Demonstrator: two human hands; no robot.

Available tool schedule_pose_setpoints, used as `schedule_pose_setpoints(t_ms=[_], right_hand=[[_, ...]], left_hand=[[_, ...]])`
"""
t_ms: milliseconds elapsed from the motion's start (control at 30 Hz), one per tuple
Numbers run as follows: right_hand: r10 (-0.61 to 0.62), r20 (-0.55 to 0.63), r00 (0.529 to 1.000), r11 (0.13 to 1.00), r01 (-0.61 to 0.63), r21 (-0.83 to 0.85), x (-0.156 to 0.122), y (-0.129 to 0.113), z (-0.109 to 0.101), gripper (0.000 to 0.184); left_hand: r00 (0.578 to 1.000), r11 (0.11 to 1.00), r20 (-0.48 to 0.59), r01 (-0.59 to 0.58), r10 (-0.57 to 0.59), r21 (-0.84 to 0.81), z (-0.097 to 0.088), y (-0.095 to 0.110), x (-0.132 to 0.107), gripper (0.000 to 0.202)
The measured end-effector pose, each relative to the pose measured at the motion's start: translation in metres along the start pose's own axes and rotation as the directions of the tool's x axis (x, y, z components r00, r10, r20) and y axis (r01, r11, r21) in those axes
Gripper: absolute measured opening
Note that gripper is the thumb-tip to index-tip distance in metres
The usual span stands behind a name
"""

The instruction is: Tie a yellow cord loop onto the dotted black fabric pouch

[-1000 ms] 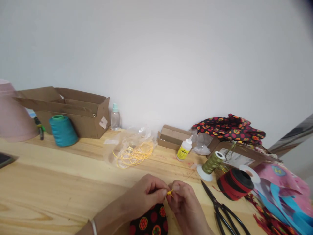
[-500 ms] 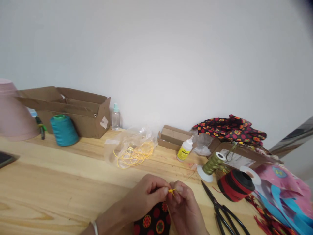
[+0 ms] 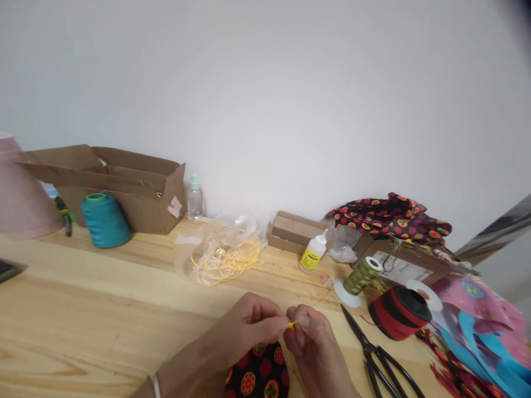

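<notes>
Between my two hands is a short bit of yellow cord [image 3: 292, 324], pinched from both sides at the fingertips. My left hand [image 3: 253, 326] has thumb and forefinger pressed together on its left end. On the other side, my right hand [image 3: 317, 345] grips the cord with thumb and curled fingers. Just below the hands lies a black fabric piece [image 3: 261, 373] with red and orange flower-like dots, partly covered by my left hand and cut off by the lower edge. Whether the cord joins the fabric is hidden.
Black scissors [image 3: 373, 351] lie right of my hands, near a red-and-black spool [image 3: 399, 313] and an olive thread spool [image 3: 363, 277]. Behind stand a glue bottle [image 3: 313, 254], a small box [image 3: 290, 235] and bagged yellow cord [image 3: 226, 262]. Further left are a teal thread cone [image 3: 104, 221] and cardboard box [image 3: 153, 204].
The yellow cord's loose ends, spread a moment ago, now show less between my fingers. Both hands stay nearly in place, and the view has shifted slightly.
</notes>
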State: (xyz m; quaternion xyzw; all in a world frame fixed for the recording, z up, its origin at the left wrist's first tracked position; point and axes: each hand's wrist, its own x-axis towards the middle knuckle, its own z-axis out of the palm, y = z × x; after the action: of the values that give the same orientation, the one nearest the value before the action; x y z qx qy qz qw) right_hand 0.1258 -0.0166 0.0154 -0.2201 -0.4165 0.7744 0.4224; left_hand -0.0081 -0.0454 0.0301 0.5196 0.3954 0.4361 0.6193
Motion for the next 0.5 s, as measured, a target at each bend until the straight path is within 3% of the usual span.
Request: schedule_pose_setpoints(t_ms=[500], right_hand=[[-0.015,-0.003,1.0,1.0,0.015,-0.014,0.0,-0.002,0.0,0.032]], left_hand=[[0.999,0.999,0.042,-0.021,0.023,-0.028,0.003,0.012,-0.002,0.023]])
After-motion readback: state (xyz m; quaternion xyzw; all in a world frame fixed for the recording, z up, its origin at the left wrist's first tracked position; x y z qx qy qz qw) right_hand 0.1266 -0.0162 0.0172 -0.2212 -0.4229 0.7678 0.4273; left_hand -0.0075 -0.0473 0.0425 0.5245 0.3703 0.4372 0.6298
